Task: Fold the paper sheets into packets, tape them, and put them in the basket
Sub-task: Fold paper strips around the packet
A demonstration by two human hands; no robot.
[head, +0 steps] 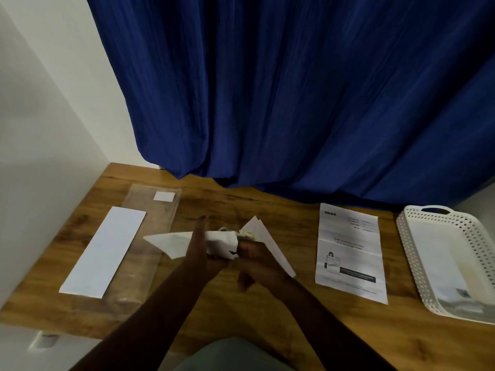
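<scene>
centrally, a half-folded paper sheet (187, 243) held up over the wooden counter (241, 207), its pointed flap jutting left. left hand (199, 246) laid along the sheet with fingers straight and stretched forward, pressing the paper. right hand (251, 259) curled around the sheet's right end, gripping it together with a small yellowish thing too blurred to identify. second white folded sheet (270, 247) lying slanted just behind the right hand, partly hidden by it.

further right, a printed sheet (351, 253) flat on the counter, well apart from the hands, creased across the middle. beyond it, a white perforated basket (404, 231) at the counter's right edge, pale contents inside, unclear what. to the left, a long white strip of paper (103, 253) lying diagonally, overlapping a clear plastic sleeve (150, 210) with a small white label (164, 196) near its far end.

bare wood between the hands and the printed sheet, also along the near edge. blue curtain (294, 89) hanging down to the counter's far edge. white wall (40, 129) closing off the left side, right against the counter's left edge.
</scene>
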